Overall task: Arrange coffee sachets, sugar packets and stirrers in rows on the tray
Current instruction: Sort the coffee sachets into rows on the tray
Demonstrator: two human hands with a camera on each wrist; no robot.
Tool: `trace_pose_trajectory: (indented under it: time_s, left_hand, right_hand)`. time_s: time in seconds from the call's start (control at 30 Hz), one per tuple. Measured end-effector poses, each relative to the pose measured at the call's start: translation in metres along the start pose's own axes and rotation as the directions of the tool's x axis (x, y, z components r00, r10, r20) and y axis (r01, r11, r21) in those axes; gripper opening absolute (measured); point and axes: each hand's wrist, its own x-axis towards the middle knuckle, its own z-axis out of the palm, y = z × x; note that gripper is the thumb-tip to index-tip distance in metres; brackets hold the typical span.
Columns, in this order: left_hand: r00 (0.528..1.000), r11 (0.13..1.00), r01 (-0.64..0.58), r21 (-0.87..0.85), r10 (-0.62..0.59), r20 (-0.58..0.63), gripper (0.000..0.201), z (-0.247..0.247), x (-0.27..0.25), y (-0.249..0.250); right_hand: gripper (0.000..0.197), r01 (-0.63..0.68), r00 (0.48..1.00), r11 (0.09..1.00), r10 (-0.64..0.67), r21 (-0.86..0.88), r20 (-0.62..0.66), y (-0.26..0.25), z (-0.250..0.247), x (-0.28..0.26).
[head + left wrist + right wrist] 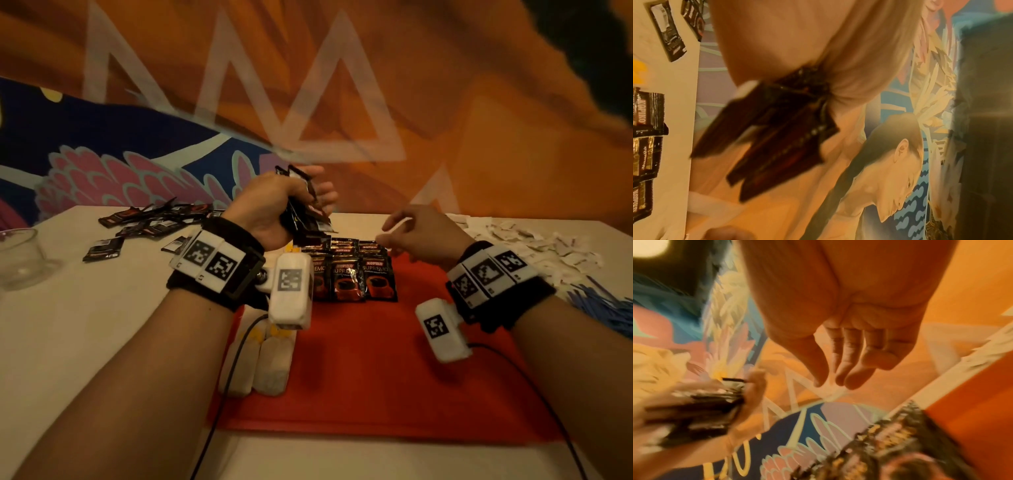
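Gripping a fanned bunch of coffee sachets (306,209), my left hand (270,205) hangs above the far left of the red tray (376,359), while my right hand (423,233) hovers empty with loose fingers over the tray's far edge. Overlapping rows of sachets (354,270) already lie at the far end of the tray. More sachets (150,219) wait on the table at far left; sugar packets (534,246) and blue stirrers (603,305) sit off to the right, untouched, so I judge most work remains.
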Motion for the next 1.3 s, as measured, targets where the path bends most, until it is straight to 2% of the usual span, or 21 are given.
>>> trace_pose_trajectory:
  time_s: [0.13,0.27,0.33,0.43,0.5,0.57,0.7,0.77,0.83,0.87,0.97,1.0,1.03,1.1,1.17,1.23,1.3]
  left_hand:
    - [0.997,1.0,0.003,0.014,-0.004,0.075,0.038,0.003,-0.002,-0.001]
    - [0.998,0.985,-0.066,0.157,0.065,0.014,0.027,0.004,-0.001,-0.004]
    - [0.994,0.966,-0.101,0.236,0.109,-0.02,0.018,0.005,-0.001,-0.006]
    - [0.981,0.91,-0.186,0.37,0.194,0.015,0.019,0.007,0.001,-0.009]
    - [0.978,0.897,-0.205,0.391,0.206,0.041,0.022,0.009,0.002,-0.011]
    - [0.977,0.897,-0.208,0.389,0.206,0.049,0.023,0.01,0.002,-0.011]
    - [0.994,0.928,-0.094,0.36,0.108,-0.019,0.046,0.007,0.001,-0.006]
    - [0.999,0.942,-0.034,0.333,0.038,-0.005,0.061,0.004,0.001,-0.002]
    - [0.999,0.924,0.015,0.382,-0.031,0.035,0.068,0.004,-0.001,-0.002]
    - [0.998,0.91,0.02,0.413,-0.043,0.045,0.063,0.006,-0.003,-0.003]
    - [0.995,0.927,-0.046,0.372,0.011,0.097,0.016,0.012,-0.007,-0.006]
    - [0.993,0.929,-0.089,0.36,0.056,0.099,0.007,0.012,-0.006,-0.007]
    - [0.991,0.927,-0.128,0.351,0.104,0.086,0.007,0.012,-0.004,-0.007]
    - [0.98,0.921,-0.199,0.335,0.196,0.044,0.007,0.01,-0.001,-0.006]
    - [0.959,0.893,-0.276,0.356,0.279,0.044,0.006,0.011,-0.001,-0.006]
    - [0.939,0.854,-0.335,0.399,0.34,0.06,0.006,0.014,-0.003,-0.007]
    - [0.925,0.823,-0.364,0.436,0.374,0.067,0.009,0.017,-0.004,-0.008]
  right_hand:
    - [0.016,0.193,0.98,0.948,-0.172,0.252,-0.101,-0.035,0.004,-0.012]
    - [0.026,0.235,0.972,0.882,-0.217,0.409,-0.092,-0.056,0.013,-0.023]
    - [0.027,0.247,0.969,0.871,-0.232,0.424,-0.088,-0.059,0.017,-0.023]
    - [0.026,0.271,0.962,0.851,-0.255,0.449,-0.098,-0.06,0.021,-0.022]
    - [0.017,0.293,0.956,0.836,-0.272,0.465,-0.113,-0.06,0.022,-0.022]
    - [0.018,0.328,0.945,0.829,-0.281,0.454,-0.169,-0.058,0.021,-0.023]
    - [0.019,0.424,0.885,0.82,-0.284,0.385,-0.369,-0.053,0.014,-0.022]
    - [0.022,0.472,0.841,0.818,-0.305,0.329,-0.447,-0.051,0.012,-0.021]
    - [0.037,0.528,0.789,0.816,-0.368,0.235,-0.493,-0.05,0.012,-0.022]
    - [0.043,0.555,0.764,0.811,-0.407,0.186,-0.501,-0.049,0.012,-0.022]
    - [0.042,0.602,0.723,0.792,-0.489,0.098,-0.488,-0.048,0.016,-0.022]
    - [0.043,0.603,0.733,0.788,-0.485,0.126,-0.476,-0.049,0.016,-0.023]
    - [0.043,0.596,0.756,0.778,-0.461,0.198,-0.465,-0.05,0.016,-0.023]
    - [0.038,0.513,0.849,0.725,-0.351,0.46,-0.394,-0.052,0.014,-0.024]
    - [0.026,0.344,0.939,0.678,-0.253,0.65,-0.232,-0.055,0.014,-0.026]
    - [0.025,0.299,0.952,0.718,-0.272,0.629,-0.142,-0.056,0.018,-0.028]
    - [0.022,0.331,0.942,0.752,-0.297,0.57,-0.156,-0.054,0.021,-0.027]
